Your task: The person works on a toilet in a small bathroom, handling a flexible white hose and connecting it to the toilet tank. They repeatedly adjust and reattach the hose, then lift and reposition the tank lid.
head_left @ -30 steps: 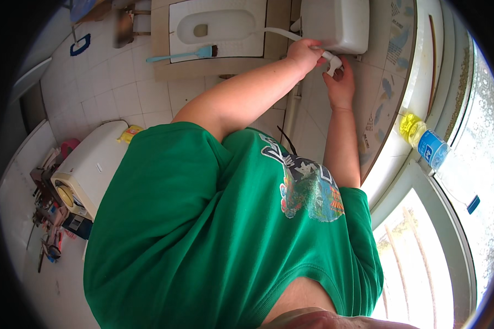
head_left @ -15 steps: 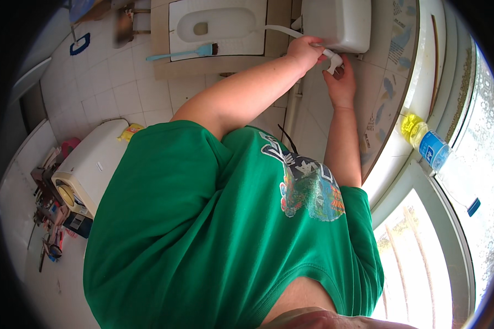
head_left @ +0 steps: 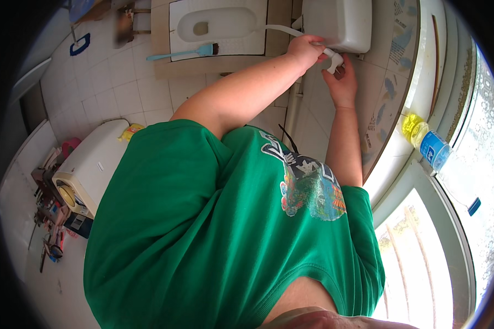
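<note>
My left hand [head_left: 306,54] is closed on a white pipe [head_left: 282,28] just below a white plastic cistern [head_left: 337,22]. My right hand [head_left: 339,85] has its fingers wrapped round a white angled fitting [head_left: 332,59] at the pipe's right end; part of the fitting is hidden by the fingers. The pipe runs leftward toward a white squat toilet [head_left: 247,16], where a light blue brush [head_left: 197,50] lies along the front rim.
A cream appliance [head_left: 93,159] stands at left beside cluttered small items [head_left: 52,219]. A dark blue mop head [head_left: 80,44] is on the tiled floor. At right, a bottle of yellow liquid [head_left: 414,129] and a blue-labelled bottle [head_left: 434,148] sit along the window ledge.
Both hands and the white fitting have shifted very slightly up and to the right; the grips look the same.
</note>
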A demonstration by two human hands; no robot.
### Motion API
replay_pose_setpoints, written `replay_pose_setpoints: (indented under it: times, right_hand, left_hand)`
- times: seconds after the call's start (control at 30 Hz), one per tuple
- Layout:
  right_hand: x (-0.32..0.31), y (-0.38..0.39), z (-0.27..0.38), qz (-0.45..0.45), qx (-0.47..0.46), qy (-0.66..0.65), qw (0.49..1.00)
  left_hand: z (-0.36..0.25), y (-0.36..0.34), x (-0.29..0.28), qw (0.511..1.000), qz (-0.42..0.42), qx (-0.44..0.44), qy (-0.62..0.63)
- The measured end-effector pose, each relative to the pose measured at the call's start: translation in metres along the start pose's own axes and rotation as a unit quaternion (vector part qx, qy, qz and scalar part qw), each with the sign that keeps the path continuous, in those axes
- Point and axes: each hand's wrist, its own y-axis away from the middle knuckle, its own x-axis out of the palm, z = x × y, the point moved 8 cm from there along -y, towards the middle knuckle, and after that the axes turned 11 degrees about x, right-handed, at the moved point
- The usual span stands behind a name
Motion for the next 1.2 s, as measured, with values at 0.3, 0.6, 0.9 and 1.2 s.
replay_pose_setpoints:
  times: [0.3, 0.6, 0.9, 1.2]
  right_hand:
    - [-0.001, 0.005, 0.005, 0.006, -0.025, 0.031, 0.999]
    - [-0.009, 0.001, -0.003, -0.025, -0.059, 0.041, 0.997]
    - [-0.011, -0.003, 0.015, -0.087, -0.078, 0.025, 0.993]
    - [-0.021, -0.014, 0.013, -0.215, -0.011, 0.042, 0.976]
  left_hand:
    - [0.001, -0.002, -0.001, 1.000, 0.007, 0.007, 0.004]
    - [-0.002, -0.005, -0.002, 1.000, 0.000, 0.002, 0.020]
    - [0.002, -0.010, 0.000, 0.999, 0.017, -0.016, 0.047]
    - [-0.010, -0.002, 0.002, 0.999, 0.014, -0.025, 0.040]
